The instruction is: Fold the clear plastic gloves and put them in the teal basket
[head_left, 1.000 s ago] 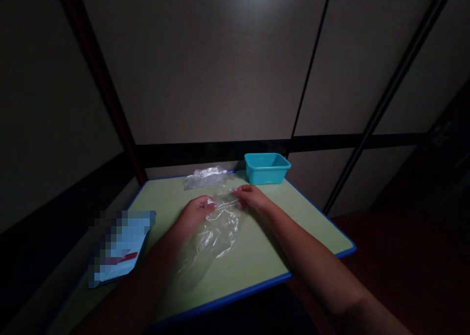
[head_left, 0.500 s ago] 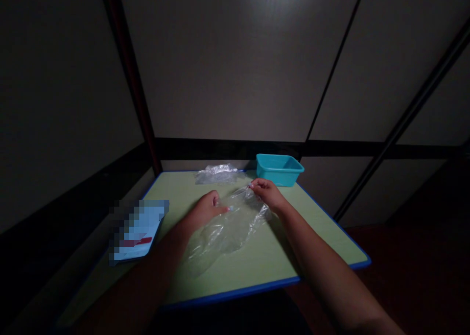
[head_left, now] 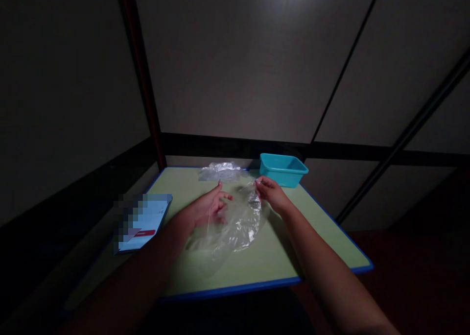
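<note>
A clear plastic bag (head_left: pixel 242 229) hangs crumpled and see-through above the table, low over its near half. My right hand (head_left: pixel 270 192) pinches the bag's upper right edge between thumb and fingertips. To the left, my left hand (head_left: pixel 211 205) is open, thumb pointing up and fingers spread and slightly curled. Its lower fingers show hazily through the film or against it; I cannot tell whether they are inside the bag or behind it. Behind the hands, a second piece of crumpled clear plastic (head_left: pixel 219 172) lies at the table's far edge.
A turquoise plastic basin (head_left: pixel 284 171) stands at the far right corner of the pale green table (head_left: pixel 316 242), which has a blue rim. At left lies a tablet-like device with a lit screen (head_left: pixel 149 222), partly pixelated. Dark panelled walls (head_left: pixel 227 70) rise close behind.
My left hand has gone from a closed grip on the bag to open, with its thumb raised. The bag hangs looser from my right hand, which still pinches it. The view has shifted slightly.
</note>
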Demonstrator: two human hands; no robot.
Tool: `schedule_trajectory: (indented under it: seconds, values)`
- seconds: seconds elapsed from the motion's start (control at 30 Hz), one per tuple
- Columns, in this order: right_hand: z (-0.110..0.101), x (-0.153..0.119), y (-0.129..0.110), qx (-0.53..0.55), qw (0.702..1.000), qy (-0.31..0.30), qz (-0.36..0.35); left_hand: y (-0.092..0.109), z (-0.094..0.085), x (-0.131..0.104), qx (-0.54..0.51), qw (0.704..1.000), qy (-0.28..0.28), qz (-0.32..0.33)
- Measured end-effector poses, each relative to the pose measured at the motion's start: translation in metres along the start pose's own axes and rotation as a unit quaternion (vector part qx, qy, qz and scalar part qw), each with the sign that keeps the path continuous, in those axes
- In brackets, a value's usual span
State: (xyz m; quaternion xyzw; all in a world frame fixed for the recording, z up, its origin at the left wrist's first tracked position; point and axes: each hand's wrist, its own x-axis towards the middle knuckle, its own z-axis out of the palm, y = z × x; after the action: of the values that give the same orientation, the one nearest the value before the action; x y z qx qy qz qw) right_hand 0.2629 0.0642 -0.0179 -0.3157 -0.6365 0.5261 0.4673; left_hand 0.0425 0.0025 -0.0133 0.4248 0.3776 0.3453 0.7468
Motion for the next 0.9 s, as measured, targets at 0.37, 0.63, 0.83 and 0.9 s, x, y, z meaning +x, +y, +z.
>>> schedule_trajectory:
  seconds: [0.37,0.63,0.83,0.9]
  values:
    - [0.015,-0.002,0.009,-0.064,0.997,-0.051,-0.008,-0.020,0.006,0.015,-0.072,0.991,-0.055,0.097]
    - [0.008,0.000,0.008,-0.090,0.996,-0.018,-0.002,-0.016,0.009,0.008,-0.007,0.996,-0.015,0.092]
    - [-0.001,0.002,0.002,-0.082,0.996,0.041,-0.002,-0.005,-0.003,0.007,0.023,0.987,0.079,0.141]
    - [-0.002,0.002,-0.001,-0.077,0.996,0.047,-0.001,0.000,-0.007,0.005,0.032,0.983,0.099,0.152]
